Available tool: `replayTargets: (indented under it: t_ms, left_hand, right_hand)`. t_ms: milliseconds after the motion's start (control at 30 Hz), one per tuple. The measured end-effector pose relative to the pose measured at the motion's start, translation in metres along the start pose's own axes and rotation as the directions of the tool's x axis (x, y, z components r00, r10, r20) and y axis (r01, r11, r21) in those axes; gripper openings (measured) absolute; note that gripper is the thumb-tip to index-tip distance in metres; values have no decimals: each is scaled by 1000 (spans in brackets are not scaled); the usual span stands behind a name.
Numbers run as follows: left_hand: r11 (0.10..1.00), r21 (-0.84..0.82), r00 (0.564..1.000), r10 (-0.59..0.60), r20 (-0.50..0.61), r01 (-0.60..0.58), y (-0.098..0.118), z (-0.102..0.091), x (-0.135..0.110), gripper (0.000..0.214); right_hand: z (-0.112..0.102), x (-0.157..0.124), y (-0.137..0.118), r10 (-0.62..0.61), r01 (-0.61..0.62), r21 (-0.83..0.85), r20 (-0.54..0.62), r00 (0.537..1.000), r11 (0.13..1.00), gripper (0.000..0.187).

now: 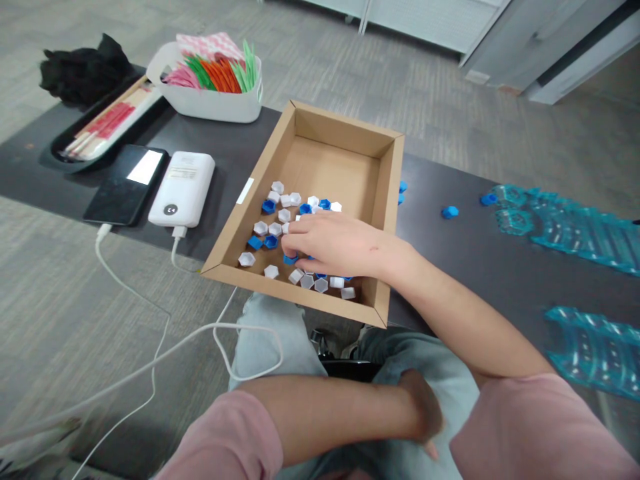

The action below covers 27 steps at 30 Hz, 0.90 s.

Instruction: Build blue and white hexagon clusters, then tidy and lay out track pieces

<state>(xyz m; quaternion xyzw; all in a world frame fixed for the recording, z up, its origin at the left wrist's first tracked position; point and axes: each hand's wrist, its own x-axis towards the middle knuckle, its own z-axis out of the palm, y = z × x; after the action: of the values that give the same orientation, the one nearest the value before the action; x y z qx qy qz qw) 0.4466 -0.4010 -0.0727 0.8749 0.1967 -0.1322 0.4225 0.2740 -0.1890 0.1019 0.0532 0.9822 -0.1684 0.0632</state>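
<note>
My right hand (333, 241) is palm down inside a shallow cardboard box (337, 163), over a scatter of small hexagonal plastic caps. Its fingers are bent downward and slightly apart. A blue cap (290, 259) lies at the fingertips, and pieces under the palm are hidden. White caps (247, 259) and more blue caps (269, 206) spread around the hand in the near half of the box. Down on my lap rests my left hand (423, 410), turned away in shadow. Most of its fingers are out of sight.
Translucent teal plastic strips (585, 223) lie on the dark table (430, 180) at right, near a loose blue cap (451, 212). To the left are a cabled phone (125, 187), a white power bank (183, 190), a black tray (63, 143) and a white basket (215, 105) of colourful sticks.
</note>
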Motion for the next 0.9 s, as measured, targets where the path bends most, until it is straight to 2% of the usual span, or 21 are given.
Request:
replayTargets:
  t_ms: [100,200,267,367,467,567,700,833,900]
  left_hand:
    - [994,38,993,105,56,-107,0,-9,-7,28]
    - [991,63,990,113,83,-119,2,-13,-12,33]
    - [991,79,991,103,90,-111,3,-14,-13,32]
    - [992,67,992,101,72,-106,3,-12,-11,27]
    - [993,34,993,113,37,-115,2,-10,-10,20]
    - [993,38,993,110,39,-112,1,-9,-9,19]
    - [992,57,992,111,61,-114,0,-8,-7,31]
    - [993,43,992,105,63,-108,1,-4,-2,26]
    - [996,36,996,80,46,-82,1,-2,-1,21]
  right_hand:
    - [2,0,5,-31,36,86,-54,998,996,11]
    - [2,-1,11,-100,126,216,-128,987,968,18]
    - [-2,-5,14,-105,139,220,-159,982,965,23]
    - [-14,-14,20,43,-23,112,-182,982,993,25]
    - [-25,-28,30,247,-247,22,-183,952,969,23]
    - [-30,-40,43,343,-347,-1,-145,928,938,28]
    - [-26,-41,49,302,-297,82,-56,952,951,35]
    - [-18,-27,39,193,-195,128,29,981,972,16]
    - [-17,-22,35,163,-165,120,19,986,979,16]
